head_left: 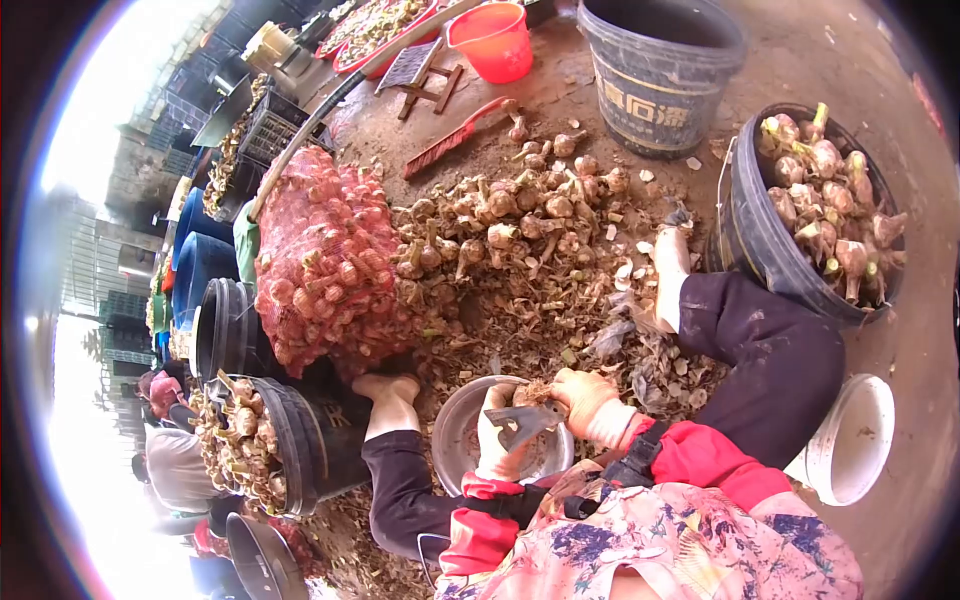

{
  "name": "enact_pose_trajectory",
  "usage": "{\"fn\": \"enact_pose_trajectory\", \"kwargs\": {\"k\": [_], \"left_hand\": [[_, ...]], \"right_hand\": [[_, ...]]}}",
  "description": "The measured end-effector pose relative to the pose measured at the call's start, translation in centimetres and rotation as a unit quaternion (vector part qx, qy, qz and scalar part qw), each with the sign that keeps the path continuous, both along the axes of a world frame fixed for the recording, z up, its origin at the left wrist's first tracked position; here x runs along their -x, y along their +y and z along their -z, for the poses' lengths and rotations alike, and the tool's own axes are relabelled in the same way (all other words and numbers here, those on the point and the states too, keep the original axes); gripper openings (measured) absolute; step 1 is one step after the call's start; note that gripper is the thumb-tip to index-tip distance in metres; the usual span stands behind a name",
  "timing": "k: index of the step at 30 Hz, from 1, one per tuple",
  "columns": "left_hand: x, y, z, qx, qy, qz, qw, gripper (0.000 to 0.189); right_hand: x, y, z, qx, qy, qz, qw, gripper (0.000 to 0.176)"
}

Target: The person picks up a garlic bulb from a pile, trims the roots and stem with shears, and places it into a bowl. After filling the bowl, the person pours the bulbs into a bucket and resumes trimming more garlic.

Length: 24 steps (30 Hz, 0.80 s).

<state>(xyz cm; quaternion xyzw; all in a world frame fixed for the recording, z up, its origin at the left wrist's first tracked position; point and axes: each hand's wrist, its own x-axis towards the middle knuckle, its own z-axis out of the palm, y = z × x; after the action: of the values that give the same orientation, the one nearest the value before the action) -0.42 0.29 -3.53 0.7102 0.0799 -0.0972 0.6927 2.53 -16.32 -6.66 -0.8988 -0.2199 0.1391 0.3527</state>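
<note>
My left hand, in a pale glove, is closed around a wide grey metal blade above a metal basin. My right hand, in an orange-tinted glove, closes on a brown garlic bulb just beyond the blade. The fingers partly hide the bulb, and the blade's handle does not show. Between my feet and beyond them lies a heap of garlic bulbs with stems, among dry skins and cut scraps.
A full red mesh sack stands left of the heap. Black buckets of bulbs stand at right and left. Farther off are a large black bucket, a red bucket, a brush and a stool. A white bucket is near my right leg. Other people sit at left.
</note>
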Motion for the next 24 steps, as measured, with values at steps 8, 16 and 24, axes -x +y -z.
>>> {"fn": "enact_pose_trajectory", "kwargs": {"k": [8, 16, 24], "left_hand": [[0.4, -0.9, -2.9, -0.021, 0.025, -0.092, 0.995, 0.061], [-1.7, 0.5, -4.0, 0.283, 0.016, -0.227, 0.932, 0.036], [-2.1, 2.1, 2.8, 0.489, 0.105, -0.305, 0.811, 0.015]], "right_hand": [[0.2, -3.9, 11.6, -0.055, 0.275, 0.364, 0.888, 0.017], [0.1, 0.3, 5.7, -0.316, -0.017, 0.219, 0.923, 0.021], [0.5, 0.5, 1.9, -0.312, 0.013, 0.139, 0.94, 0.026]]}}
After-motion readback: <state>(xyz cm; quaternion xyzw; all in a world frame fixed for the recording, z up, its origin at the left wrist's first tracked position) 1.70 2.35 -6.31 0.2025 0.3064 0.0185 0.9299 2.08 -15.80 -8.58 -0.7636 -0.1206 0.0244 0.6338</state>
